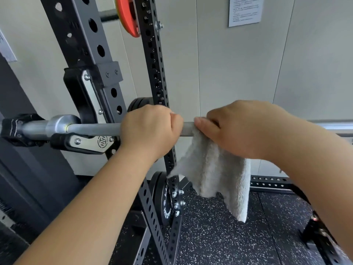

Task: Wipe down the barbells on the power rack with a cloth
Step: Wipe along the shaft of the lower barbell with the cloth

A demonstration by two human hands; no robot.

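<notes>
View from a head-worn camera, looking down past two bare forearms at a steel barbell (95,129) that runs level across the middle of the view, from nine o'clock to three o'clock. It rests in a black and silver J-hook (86,142) bolted to the near upright of a black power rack (82,35), whose hole-lined post rises toward eleven o'clock. At the far nine o'clock edge a black collar (13,129) clamps the bar's thicker silver sleeve.

The hands sit near each other on the shaft, apart, with a short bare stretch of steel between them. The left hand (150,129), just left of centre, is wrapped tight around the bare bar, knuckles up. The right hand (238,131), just right of centre, is curled over a pale grey cloth (215,175) and clamps it against the bar, thumb lying along the steel toward the left hand. The rest of the cloth hangs loose below the bar toward five o'clock.

At twelve o'clock a red plate (128,16) sits high on the rack. A black plate (162,199) hangs on a lower peg at six o'clock. Below lies a black speckled rubber floor (229,236). Behind is a pale panelled wall (248,73) with a printed notice (245,10) at one o'clock, its text too small to read.
</notes>
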